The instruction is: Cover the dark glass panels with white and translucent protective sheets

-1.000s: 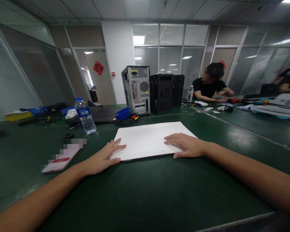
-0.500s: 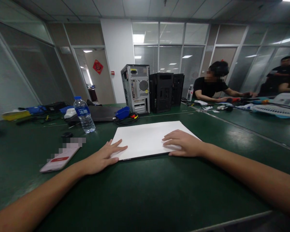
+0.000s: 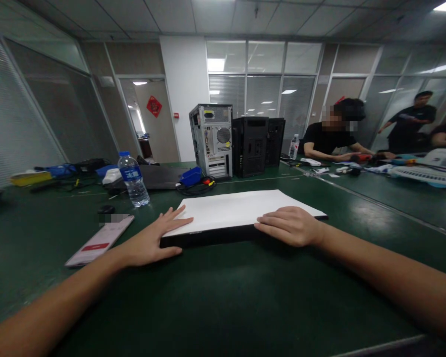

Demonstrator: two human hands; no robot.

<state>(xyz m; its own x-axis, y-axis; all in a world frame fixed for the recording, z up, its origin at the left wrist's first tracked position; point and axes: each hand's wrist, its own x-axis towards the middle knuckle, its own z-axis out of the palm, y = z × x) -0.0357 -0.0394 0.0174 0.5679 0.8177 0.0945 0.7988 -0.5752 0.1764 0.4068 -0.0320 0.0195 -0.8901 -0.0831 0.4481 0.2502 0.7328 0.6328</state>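
A flat white laptop [image 3: 238, 210] lies closed-looking on the green table [image 3: 223, 297] in front of me. Its near edge is raised and shows a dark band underneath. My left hand [image 3: 154, 240] rests flat at the near left corner, fingers spread on the white top and thumb low beside the dark edge. My right hand [image 3: 290, 225] curls over the near edge toward the right side, fingers on top and thumb at the front.
A water bottle [image 3: 134, 179] and a pink-and-white card [image 3: 100, 240] sit to my left. Computer towers [image 3: 212, 140] and cables [image 3: 196, 186] stand behind the laptop. A seated person [image 3: 330, 139] works at the far right among tools, and another person [image 3: 412, 121] stands behind.
The laptop's near edge has risen, exposing a dark band below the white top. My right hand has shifted from lying flat on top to gripping the front edge. My view has dipped slightly.
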